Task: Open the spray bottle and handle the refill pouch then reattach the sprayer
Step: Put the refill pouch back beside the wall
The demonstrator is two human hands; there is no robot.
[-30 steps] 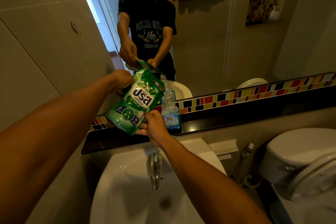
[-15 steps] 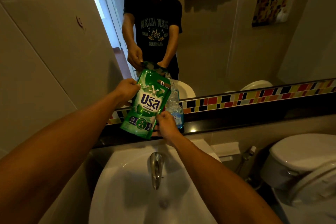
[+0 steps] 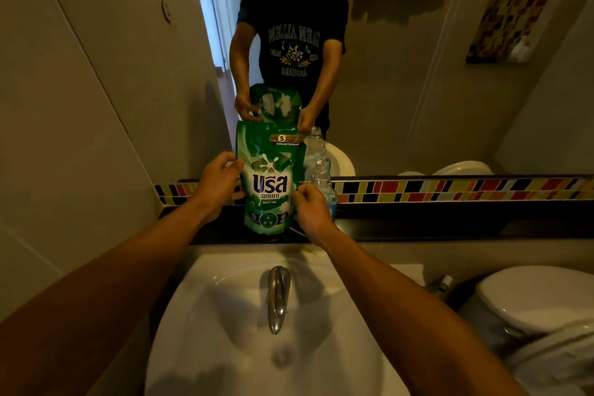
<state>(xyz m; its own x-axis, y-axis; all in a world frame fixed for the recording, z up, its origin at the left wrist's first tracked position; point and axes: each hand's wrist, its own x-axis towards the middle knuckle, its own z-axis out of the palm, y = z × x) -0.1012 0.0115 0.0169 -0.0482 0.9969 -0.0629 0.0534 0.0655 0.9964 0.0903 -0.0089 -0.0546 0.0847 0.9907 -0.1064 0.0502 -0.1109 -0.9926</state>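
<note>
Standing the refill pouch (image 3: 269,183) upright again on the dark ledge (image 3: 418,225), my left hand (image 3: 218,183) and right hand (image 3: 310,207) pinch its sides; the open spray bottle (image 3: 318,170) stands just right, pouring seemingly finished.

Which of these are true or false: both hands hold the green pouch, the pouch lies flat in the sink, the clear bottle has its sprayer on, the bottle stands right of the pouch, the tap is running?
1. Both hands hold the green pouch. True: left hand and right hand grip its sides.
2. The pouch lies flat in the sink. False: it is upright at the dark ledge.
3. The clear bottle has its sprayer on. False: its neck is open.
4. The bottle stands right of the pouch. True.
5. The tap is running. False: no water shows.
</note>
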